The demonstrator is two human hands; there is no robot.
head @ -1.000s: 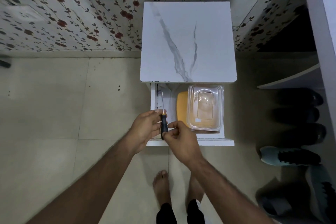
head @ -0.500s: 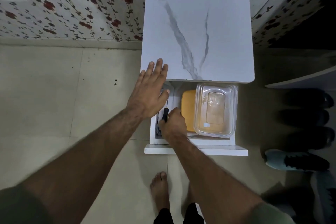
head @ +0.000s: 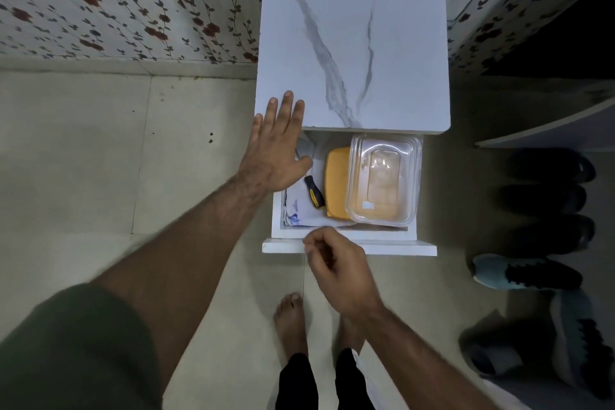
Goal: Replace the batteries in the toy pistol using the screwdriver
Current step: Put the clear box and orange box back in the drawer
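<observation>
Our right fingers [head: 314,245] curl loosely, empty, just before the drawer [head: 349,247]; left hand [head: 278,146] lies flat, nearer the screwdriver [head: 314,191], whose handle points back-right.

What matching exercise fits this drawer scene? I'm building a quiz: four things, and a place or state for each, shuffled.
1. screwdriver
2. clear container
3. left hand
4. right hand

A. flat, fingers on the marble top
B. lying in the drawer beside the yellow lid
C. loosely curled, empty, at the drawer front
D. at the drawer's right side

Pairs: 1-B, 2-D, 3-A, 4-C
</observation>
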